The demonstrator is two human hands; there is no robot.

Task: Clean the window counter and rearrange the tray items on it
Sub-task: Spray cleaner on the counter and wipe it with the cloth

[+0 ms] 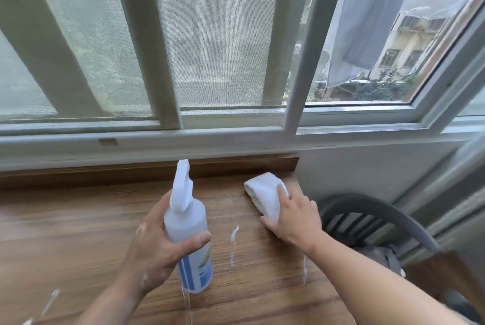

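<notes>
My left hand (154,246) grips spray bottle (187,222) | right hand (291,217) flat, pressing cloth (262,191) right of bottle | risk: wiping misses foam streaks (234,235) beside bottle, desk (78,233) stays smeared

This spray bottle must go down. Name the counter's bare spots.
The widest bare patch of the brown wooden counter lies left of the left hand, bordered by the raised wooden back ledge. Between the translucent white plastic spray bottle and the folded white cloth lie wet white streaks. The right end is crowded: the right hand presses the cloth there.
</notes>
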